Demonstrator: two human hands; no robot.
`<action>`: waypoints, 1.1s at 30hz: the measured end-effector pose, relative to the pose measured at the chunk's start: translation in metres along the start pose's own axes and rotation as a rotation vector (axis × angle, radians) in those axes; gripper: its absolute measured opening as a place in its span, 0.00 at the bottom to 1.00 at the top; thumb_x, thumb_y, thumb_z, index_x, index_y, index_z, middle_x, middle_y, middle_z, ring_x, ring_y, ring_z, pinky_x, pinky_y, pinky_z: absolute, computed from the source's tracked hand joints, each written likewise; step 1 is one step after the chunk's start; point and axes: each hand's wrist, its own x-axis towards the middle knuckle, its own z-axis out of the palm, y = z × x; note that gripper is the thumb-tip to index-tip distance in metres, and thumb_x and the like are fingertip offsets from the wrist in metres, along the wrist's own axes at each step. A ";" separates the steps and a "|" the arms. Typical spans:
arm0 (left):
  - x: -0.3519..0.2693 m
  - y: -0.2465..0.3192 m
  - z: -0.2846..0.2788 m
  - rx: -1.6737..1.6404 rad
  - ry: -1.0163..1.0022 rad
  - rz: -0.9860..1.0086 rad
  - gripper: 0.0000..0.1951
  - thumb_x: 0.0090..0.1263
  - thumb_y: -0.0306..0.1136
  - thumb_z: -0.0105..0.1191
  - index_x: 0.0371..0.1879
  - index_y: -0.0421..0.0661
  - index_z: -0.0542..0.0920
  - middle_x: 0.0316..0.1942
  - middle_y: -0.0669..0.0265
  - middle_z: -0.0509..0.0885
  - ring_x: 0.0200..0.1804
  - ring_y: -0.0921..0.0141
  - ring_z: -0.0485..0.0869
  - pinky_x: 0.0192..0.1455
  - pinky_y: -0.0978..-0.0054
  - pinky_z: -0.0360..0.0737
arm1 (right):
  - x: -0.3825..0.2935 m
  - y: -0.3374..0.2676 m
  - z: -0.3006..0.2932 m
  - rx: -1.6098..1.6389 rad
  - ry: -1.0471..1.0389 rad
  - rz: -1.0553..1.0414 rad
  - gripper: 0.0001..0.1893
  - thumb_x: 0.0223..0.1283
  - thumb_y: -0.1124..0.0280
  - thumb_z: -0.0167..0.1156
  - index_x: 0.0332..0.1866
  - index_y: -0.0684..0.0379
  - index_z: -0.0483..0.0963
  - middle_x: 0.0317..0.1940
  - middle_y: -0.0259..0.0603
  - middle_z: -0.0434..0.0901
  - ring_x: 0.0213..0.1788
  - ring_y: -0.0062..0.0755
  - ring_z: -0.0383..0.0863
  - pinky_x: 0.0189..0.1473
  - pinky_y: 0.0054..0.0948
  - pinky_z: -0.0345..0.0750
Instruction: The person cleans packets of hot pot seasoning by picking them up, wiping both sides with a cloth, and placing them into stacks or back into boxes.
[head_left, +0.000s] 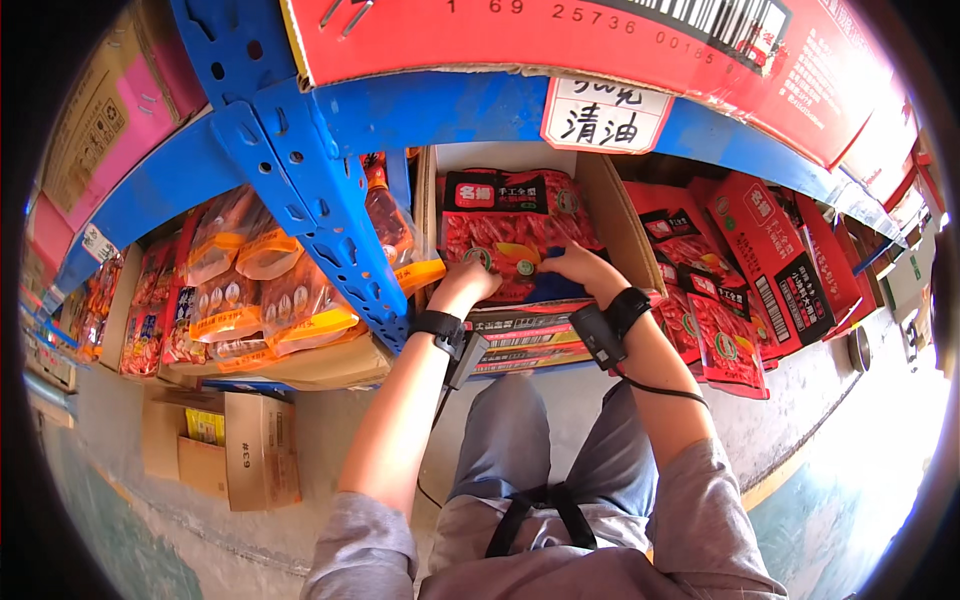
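Before me an open cardboard box holds red plastic food packets with black printed headers. My left hand is at the lower left of the front packet, its fingers curled against it. My right hand touches the packets' lower right part, thumb pointing left. A dark blue patch shows just under this hand. Several fingertips are hidden, so whether either hand grips a packet is unclear. Each wrist wears a black strap with a small device.
A blue perforated steel upright stands close left of the box. A shelf beam and a large red carton overhang it. Orange-banded bags lie to the left, more red packets to the right. An open carton sits on the floor.
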 end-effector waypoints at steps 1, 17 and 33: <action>-0.002 0.001 -0.001 -0.002 -0.015 -0.038 0.25 0.55 0.43 0.53 0.53 0.47 0.70 0.47 0.49 0.76 0.51 0.55 0.75 0.51 0.64 0.73 | -0.003 -0.006 -0.004 0.140 -0.097 0.051 0.23 0.42 0.63 0.64 0.44 0.66 0.73 0.33 0.45 0.80 0.33 0.29 0.80 0.35 0.26 0.75; -0.039 0.028 -0.031 -0.156 0.092 0.012 0.27 0.63 0.49 0.44 0.46 0.33 0.71 0.41 0.41 0.76 0.48 0.51 0.75 0.51 0.60 0.71 | -0.043 -0.049 -0.027 0.285 0.151 -0.276 0.08 0.46 0.69 0.61 0.28 0.63 0.77 0.22 0.38 0.78 0.23 0.23 0.77 0.28 0.24 0.73; -0.168 0.076 0.007 -0.558 -0.189 0.060 0.19 0.66 0.48 0.47 0.33 0.41 0.76 0.36 0.63 0.81 0.35 0.72 0.79 0.37 0.77 0.73 | -0.227 0.083 -0.080 0.781 0.263 0.005 0.07 0.50 0.76 0.57 0.36 0.60 0.73 0.28 0.30 0.75 0.28 0.17 0.74 0.33 0.16 0.71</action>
